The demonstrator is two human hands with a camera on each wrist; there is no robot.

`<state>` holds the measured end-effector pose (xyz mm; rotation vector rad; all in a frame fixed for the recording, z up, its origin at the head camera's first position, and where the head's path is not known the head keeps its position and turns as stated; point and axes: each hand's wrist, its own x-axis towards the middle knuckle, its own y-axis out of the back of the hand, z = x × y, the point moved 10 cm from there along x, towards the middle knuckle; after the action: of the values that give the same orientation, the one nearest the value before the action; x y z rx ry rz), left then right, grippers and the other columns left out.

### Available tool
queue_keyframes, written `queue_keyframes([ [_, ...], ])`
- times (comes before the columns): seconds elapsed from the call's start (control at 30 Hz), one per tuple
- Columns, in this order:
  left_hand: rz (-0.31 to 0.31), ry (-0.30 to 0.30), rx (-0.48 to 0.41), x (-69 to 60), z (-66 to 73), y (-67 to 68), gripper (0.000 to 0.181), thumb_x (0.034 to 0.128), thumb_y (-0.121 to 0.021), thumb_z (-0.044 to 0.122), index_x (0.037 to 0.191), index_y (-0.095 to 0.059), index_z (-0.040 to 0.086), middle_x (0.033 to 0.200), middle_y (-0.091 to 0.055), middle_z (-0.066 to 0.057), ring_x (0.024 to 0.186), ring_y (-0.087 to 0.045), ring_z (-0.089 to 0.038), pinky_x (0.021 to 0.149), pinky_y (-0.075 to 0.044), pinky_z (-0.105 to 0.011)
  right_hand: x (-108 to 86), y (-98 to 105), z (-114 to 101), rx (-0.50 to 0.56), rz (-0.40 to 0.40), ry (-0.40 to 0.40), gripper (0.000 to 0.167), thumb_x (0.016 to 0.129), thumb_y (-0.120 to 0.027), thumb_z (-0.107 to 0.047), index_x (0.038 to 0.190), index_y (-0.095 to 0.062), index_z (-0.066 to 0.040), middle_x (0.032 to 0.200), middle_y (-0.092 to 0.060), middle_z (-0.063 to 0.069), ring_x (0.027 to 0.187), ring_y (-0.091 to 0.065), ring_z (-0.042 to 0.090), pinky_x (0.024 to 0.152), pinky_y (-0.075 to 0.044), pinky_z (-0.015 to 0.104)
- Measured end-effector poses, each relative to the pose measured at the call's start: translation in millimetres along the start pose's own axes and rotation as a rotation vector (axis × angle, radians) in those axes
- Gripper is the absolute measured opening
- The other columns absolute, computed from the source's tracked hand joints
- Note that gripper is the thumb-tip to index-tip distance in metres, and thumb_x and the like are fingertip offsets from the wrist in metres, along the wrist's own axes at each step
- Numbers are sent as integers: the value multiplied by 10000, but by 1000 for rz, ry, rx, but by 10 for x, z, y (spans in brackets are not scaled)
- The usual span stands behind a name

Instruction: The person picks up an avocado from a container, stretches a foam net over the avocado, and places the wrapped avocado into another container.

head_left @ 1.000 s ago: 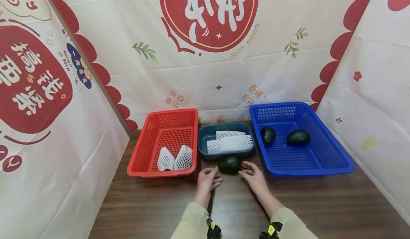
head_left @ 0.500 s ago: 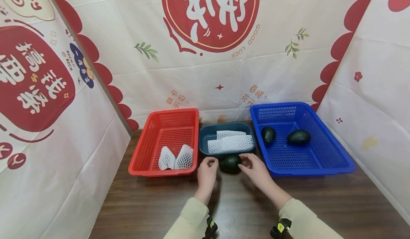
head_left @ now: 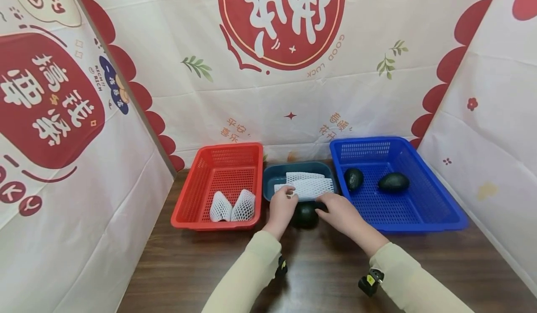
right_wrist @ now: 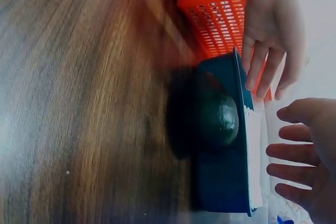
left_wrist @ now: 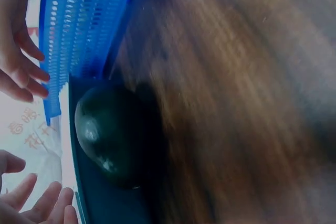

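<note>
A dark green avocado [head_left: 305, 217] lies on the table against the front of a teal tray [head_left: 268, 192]. White foam net sleeves [head_left: 310, 189] lie in that tray. My left hand [head_left: 283, 208] is at the avocado's left, up by the tray's front rim. On the other side is my right hand [head_left: 340, 214]. Both wrist views show the avocado [left_wrist: 111, 136] apart from the fingers. In the left wrist view, the left hand [left_wrist: 38, 205] has spread, bent fingers with nothing in them. The right hand [right_wrist: 307, 156] likewise spreads its fingers in the right wrist view.
Left of the tray stands a red basket [head_left: 179, 210] with two foam-netted pieces [head_left: 231, 206] inside. A blue basket [head_left: 444, 205] on the right contains two avocados [head_left: 393, 182]. Printed cloth [head_left: 289, 89] walls in the wooden table [head_left: 319, 275] behind and at the sides.
Both hands have moved forward from the avocado's ends towards the tray's front rim. The avocado stays in front of the tray. The head view has shifted slightly.
</note>
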<state>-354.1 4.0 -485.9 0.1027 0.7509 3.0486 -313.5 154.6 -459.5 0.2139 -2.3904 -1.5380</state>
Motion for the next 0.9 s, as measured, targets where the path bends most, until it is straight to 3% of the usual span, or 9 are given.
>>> queue_keyframes([
  [0.17,-18,0,139,135,15,-92,316,915,-621,141,1219,-662,63,1164,-667,-96,1029,-616,-254,847,-520,-392,-21,4,-34,-109,-9,56,308,851,-756,-234,1080,-708,-35,1035,-696,117,988,-644,312,872,-501,492],
  [0.37,-44,41,203,224,-37,-153,349,908,-634,121,1252,-635,66,1168,-669,-106,1020,-626,-250,805,-525,-370,-37,-22,-64,-177,-24,104,335,841,-762,-257,1085,-704,-35,1038,-698,119,996,-643,314,880,-496,485],
  [0.6,-48,35,170,278,-26,-198,345,888,-654,72,1232,-633,69,1043,-685,-92,911,-624,-220,724,-530,-339,-44,-30,-93,-230,-23,130,351,841,-756,-278,1087,-702,-34,1042,-692,129,998,-632,323,879,-484,498],
  [0.77,3,-26,139,263,42,-149,284,857,-719,26,1134,-676,67,805,-635,-21,738,-570,-161,638,-496,-277,-51,0,-128,-252,-5,148,341,842,-755,-283,1078,-705,-42,1035,-691,124,1001,-629,316,875,-482,496],
  [0.9,39,-63,113,247,87,-80,255,861,-715,10,1104,-699,85,809,-629,5,755,-564,-139,658,-501,-258,-67,77,-179,-254,35,179,323,835,-763,-273,1060,-712,-46,992,-689,109,953,-635,300,842,-496,489],
])
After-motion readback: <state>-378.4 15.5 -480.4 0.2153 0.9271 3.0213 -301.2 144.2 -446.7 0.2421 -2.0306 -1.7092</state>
